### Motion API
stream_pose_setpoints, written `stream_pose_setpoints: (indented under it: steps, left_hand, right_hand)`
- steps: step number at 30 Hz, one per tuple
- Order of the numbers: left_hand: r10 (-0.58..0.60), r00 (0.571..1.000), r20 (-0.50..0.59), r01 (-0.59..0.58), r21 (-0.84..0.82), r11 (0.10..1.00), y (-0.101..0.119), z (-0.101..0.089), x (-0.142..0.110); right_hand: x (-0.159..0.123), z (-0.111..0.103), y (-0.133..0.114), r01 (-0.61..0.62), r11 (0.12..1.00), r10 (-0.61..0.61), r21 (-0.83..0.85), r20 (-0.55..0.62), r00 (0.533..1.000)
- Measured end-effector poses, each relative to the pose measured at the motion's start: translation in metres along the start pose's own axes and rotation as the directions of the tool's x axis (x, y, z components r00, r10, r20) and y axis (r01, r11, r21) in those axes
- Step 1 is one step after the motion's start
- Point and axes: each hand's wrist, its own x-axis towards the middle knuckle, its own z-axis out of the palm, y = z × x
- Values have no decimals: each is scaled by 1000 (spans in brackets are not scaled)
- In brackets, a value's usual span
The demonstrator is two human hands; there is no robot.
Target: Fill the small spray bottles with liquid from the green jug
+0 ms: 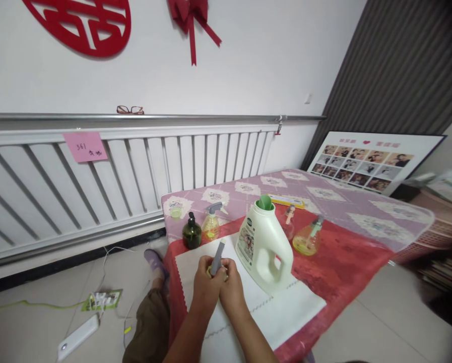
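Note:
Both hands meet above the white cloth point(256, 317) at the near side of the table. My left hand point(205, 280) and my right hand point(230, 282) are closed round a small spray bottle point(217, 256). Its grey spray head sticks up between them, while most of its body is hidden by the fingers. Just right of the hands stands a large pale green jug point(261, 247) with its cap off and a green spout in its neck. Beyond the hands are a dark green pump bottle point(191, 233) and a clear spray bottle with yellow liquid point(211, 226).
Right of the jug stand a pink-headed spray bottle point(289, 222) and a rounded spray bottle with yellow liquid point(308, 238). A yellow box point(286, 201) and a pale green cap point(176, 212) lie farther back. A radiator point(195, 161) lines the wall; cables and a power strip point(78, 337) lie on the floor.

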Motion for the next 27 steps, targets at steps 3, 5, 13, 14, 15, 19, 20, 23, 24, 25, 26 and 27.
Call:
stream_pose_setpoints:
  steps: [3, 5, 13, 14, 15, 19, 20, 23, 24, 25, 26, 27]
  left_hand:
    - [39, 998, 57, -39, 9, 999, 3, -5, 0]
    - [55, 993, 107, -56, 13, 998, 3, -10, 0]
    - [171, 955, 241, -172, -17, 985, -15, -20, 9]
    - [178, 950, 257, -178, -24, 984, -18, -20, 11]
    - [178, 946, 272, -177, -28, 984, -21, -21, 12]
    - [168, 942, 289, -171, -15, 985, -27, -19, 12]
    - [170, 941, 292, -173, -16, 985, -27, -19, 12]
    - [176, 933, 314, -173, -38, 984, -26, -18, 11]
    - [175, 931, 320, -169, -47, 985, -26, -18, 11]
    - [171, 928, 330, -161, -57, 985, -26, -19, 12]
    - [164, 923, 348, -150, -67, 986, -27, -20, 14]
    - [154, 915, 372, -135, -78, 988, -28, -21, 16]
  right_hand:
    - [1, 1, 1, -7, 1000, 8, 8, -20, 1000]
    - [1, 1, 2, -2, 1000, 2, 13, -16, 1000]
    - [0, -12, 14, 92, 996, -91, -12, 102, 991]
    - [1, -14, 16, 102, 995, -100, -13, 116, 988]
    - [1, -16, 18, 108, 994, -105, -14, 128, 986]
    - [2, -20, 24, 110, 994, -105, -24, 149, 983]
    - [2, -21, 25, 111, 993, -106, -26, 154, 982]
    - [3, -22, 26, 119, 992, -112, -29, 174, 978]
    - [3, -23, 27, 123, 992, -115, -32, 179, 977]
    - [3, -23, 28, 127, 991, -119, -36, 183, 976]
    - [4, -23, 28, 132, 990, -122, -42, 186, 975]
    - [4, -23, 29, 137, 989, -126, -47, 188, 974]
